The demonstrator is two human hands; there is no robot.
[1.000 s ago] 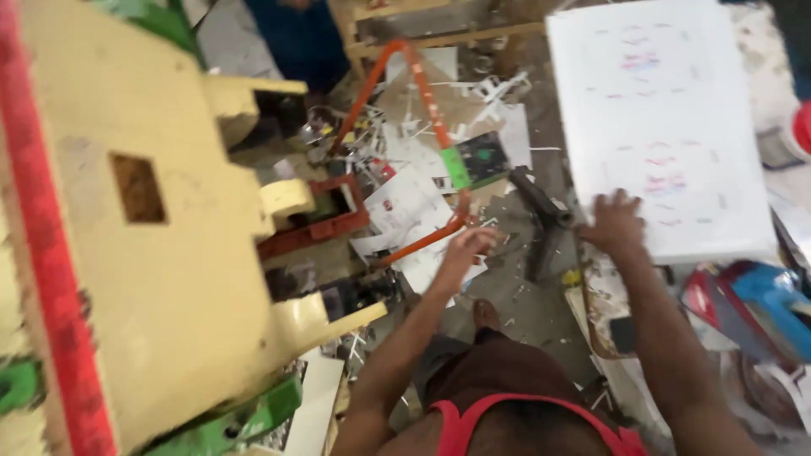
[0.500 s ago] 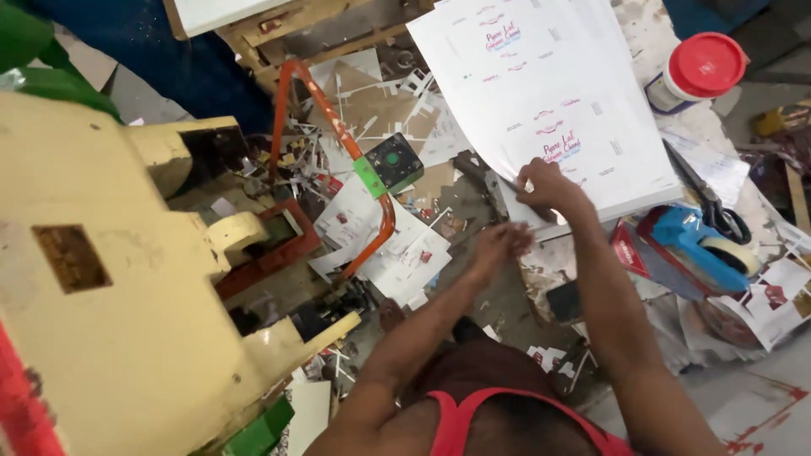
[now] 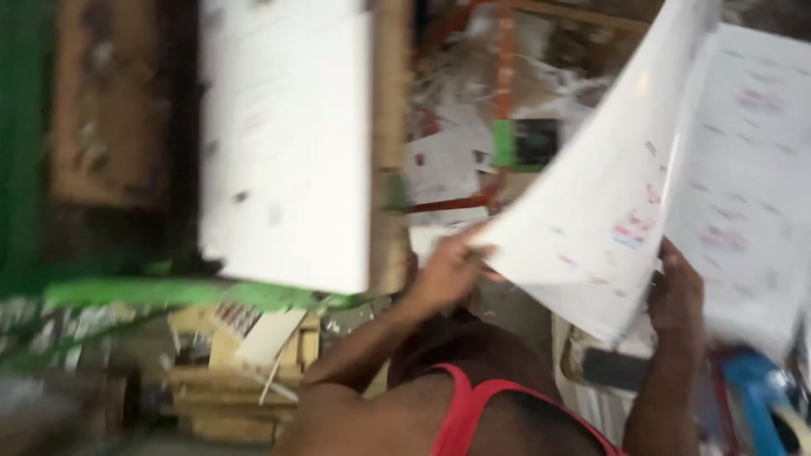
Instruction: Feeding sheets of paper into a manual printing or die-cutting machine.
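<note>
My left hand [image 3: 448, 272] grips the near corner of a thick bunch of white printed sheets [image 3: 612, 194], which is lifted and curling upward. My right hand [image 3: 676, 291] holds the same bunch from underneath, at its near edge. More of the white printed stack [image 3: 748, 186] lies flat to the right, behind the lifted sheets. The picture is blurred by motion.
A second white stack [image 3: 283, 143] sits on a wooden stand at the left. An orange metal frame [image 3: 505, 76] and paper scraps lie beyond. A green bar [image 3: 186, 293] crosses the lower left above wooden blocks [image 3: 228, 380]. A blue object [image 3: 756, 405] is at the lower right.
The view has swung left and closer. Both hands, which were reaching onto the flat white stack, now hold a bunch of its sheets lifted up and bent.
</note>
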